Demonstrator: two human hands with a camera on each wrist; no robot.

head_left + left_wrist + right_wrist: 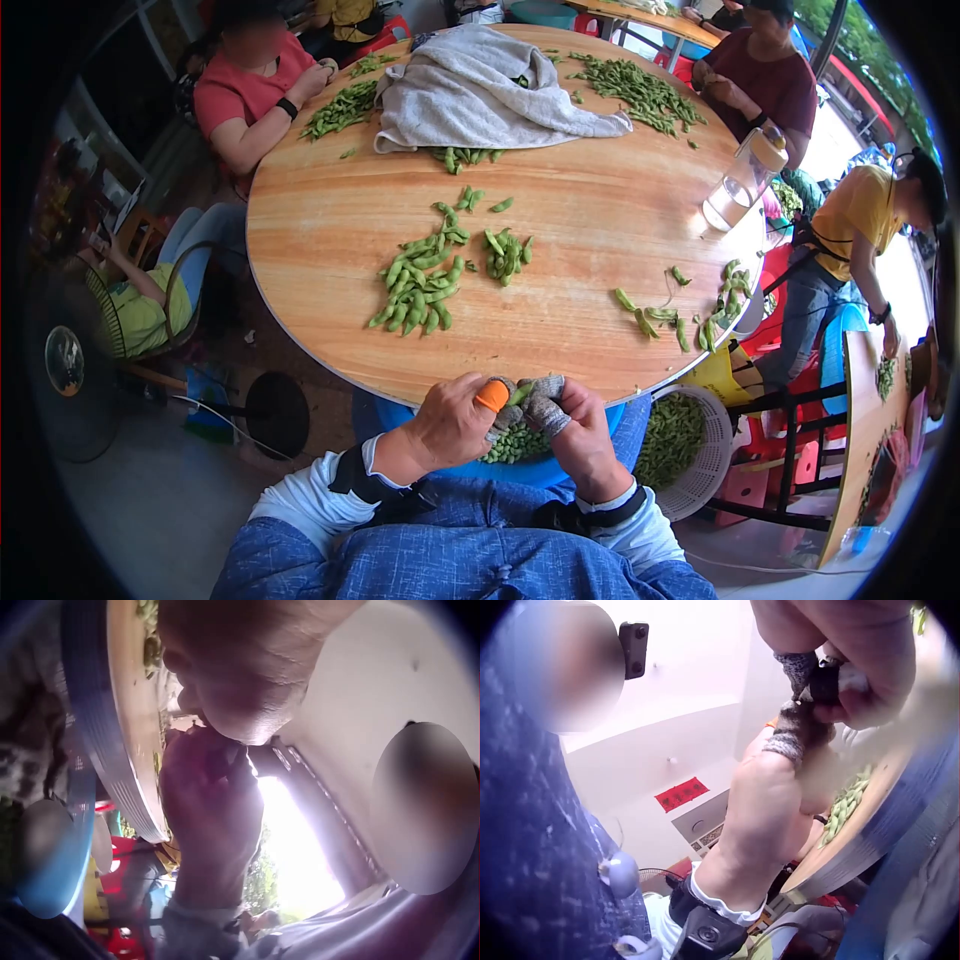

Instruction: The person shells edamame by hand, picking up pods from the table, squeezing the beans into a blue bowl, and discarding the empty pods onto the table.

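Close in front of the body, my left hand [445, 425] and right hand [588, 450] meet fingertip to fingertip over a blue basin [545, 472]. Between them the fingers pinch a green soybean pod [520, 394], partly hidden by the fingertips. Grey knit covers [546, 412] wrap several fingertips, and an orange band [491, 395] circles one left finger. Shelled green beans [515, 446] lie in the basin below. In the right wrist view, the right hand [862, 660] and left hand [757, 802] touch at the covered fingers; the left wrist view shows them backlit.
On the round wooden table [560, 220] lie a pod pile [415, 285], a small cluster [508, 255] and scattered pods [715, 320]. Farther back are a grey cloth [480, 90] and a clear jug [740, 185]. A white basket [712, 450] of pods stands at right. Other people sit around.
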